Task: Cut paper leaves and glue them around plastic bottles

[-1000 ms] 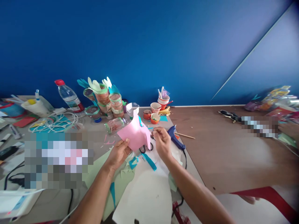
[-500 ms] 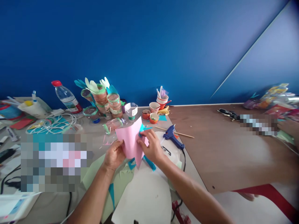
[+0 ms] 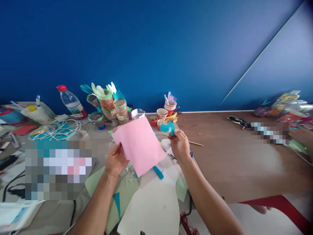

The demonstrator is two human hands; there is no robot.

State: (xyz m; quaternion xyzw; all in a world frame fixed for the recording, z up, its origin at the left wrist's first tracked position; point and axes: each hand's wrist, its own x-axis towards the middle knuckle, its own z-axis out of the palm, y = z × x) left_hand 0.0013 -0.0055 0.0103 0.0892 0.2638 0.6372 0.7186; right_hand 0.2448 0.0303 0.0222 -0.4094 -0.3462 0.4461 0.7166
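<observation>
My left hand (image 3: 116, 160) grips the left edge of a sheet of pink paper (image 3: 139, 145), which is tilted up over the table. Held between the fingertips of my right hand (image 3: 180, 143) is a small piece of blue paper (image 3: 167, 129), just right of the pink sheet. Below the sheet lie a blue paper strip (image 3: 158, 173) and a large white paper piece (image 3: 156, 205). Green paper (image 3: 129, 192) spreads under my left forearm. The blue glue gun is mostly hidden behind my right hand.
Decorated bottle cups (image 3: 107, 102) with paper leaves stand at the back, beside a red-capped water bottle (image 3: 73, 104). Paper cups (image 3: 162, 113) and a wooden stick (image 3: 196, 143) lie beyond my right hand. White cable (image 3: 56, 130) is coiled at left. A co-worker's hand (image 3: 302, 135) shows at far right.
My right hand has come off the pink paper and moved right and up with the blue paper piece. The pink sheet, folded before, is now spread flat towards me.
</observation>
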